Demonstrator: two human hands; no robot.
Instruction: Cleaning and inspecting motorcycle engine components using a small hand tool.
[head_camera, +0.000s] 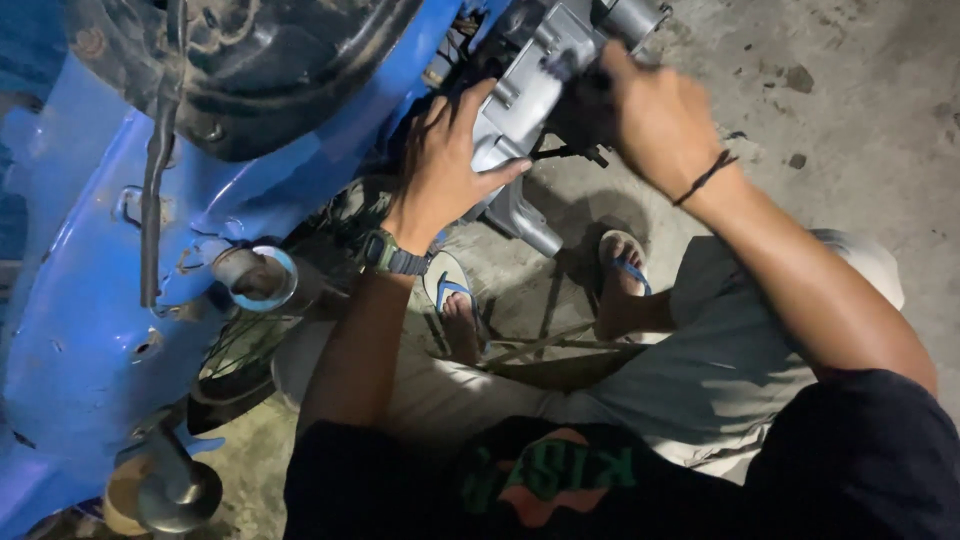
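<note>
the left hand lay flat and spread on the near face of the grey engine case, fingers apart, pressing more than gripping; a watch sat on that wrist. the right hand was curled over the case's far side, but whether it was closed on a tool or a dark part there, i could not tell, since that spot was blurred. the case sat at the top of the view, tucked against the blue frame and raised off the concrete floor, with a grey leg of it reaching down toward the ground. in my judgement the main risk was slip: the left palm only braced a smooth metal face, so a hard push or twist from the right hand could have skidded it into the frame edge or the dark cable hanging along it. the feet, in blue-strapped sandals, sat right under the case, so anything dropped would likely have landed on bare toes. room was tight on the left, where frame, cable and a wheel's spokes crowded in just beside the left forearm. the right side was open floor, giving the right arm free swing; the knees closed off the space below.
</note>
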